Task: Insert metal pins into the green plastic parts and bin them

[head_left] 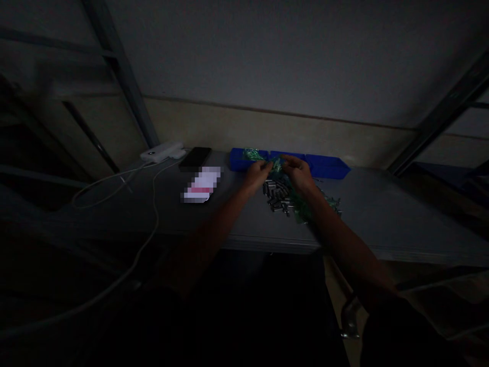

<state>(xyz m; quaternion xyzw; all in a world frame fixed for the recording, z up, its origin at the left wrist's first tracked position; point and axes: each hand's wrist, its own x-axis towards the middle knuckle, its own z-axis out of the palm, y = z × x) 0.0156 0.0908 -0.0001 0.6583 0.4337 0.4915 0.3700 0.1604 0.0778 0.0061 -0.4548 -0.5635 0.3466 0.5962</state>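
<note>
My left hand (pixel 259 173) and my right hand (pixel 297 171) are close together over the table, both with fingers closed on a small greenish clear plastic bag (pixel 277 165) between them. What the bag contains is too dark to make out. Below the hands lies a pile of small shiny metal cylinders (pixel 278 192). More green plastic bags (pixel 303 210) lie to the right of that pile, partly hidden under my right forearm. Right behind the hands stands a row of blue bins (pixel 237 160); the left one holds a heap of green shiny bags (pixel 252 154).
On the left of the grey table (pixel 367 204) lie a lit phone (pixel 202 184) with a blurred screen and a dark phone-like slab (pixel 195 158). A white power strip (pixel 162 152) sits at the back left, its white cable (pixel 156 214) running over the front edge. Metal posts (pixel 130 86) flank the table.
</note>
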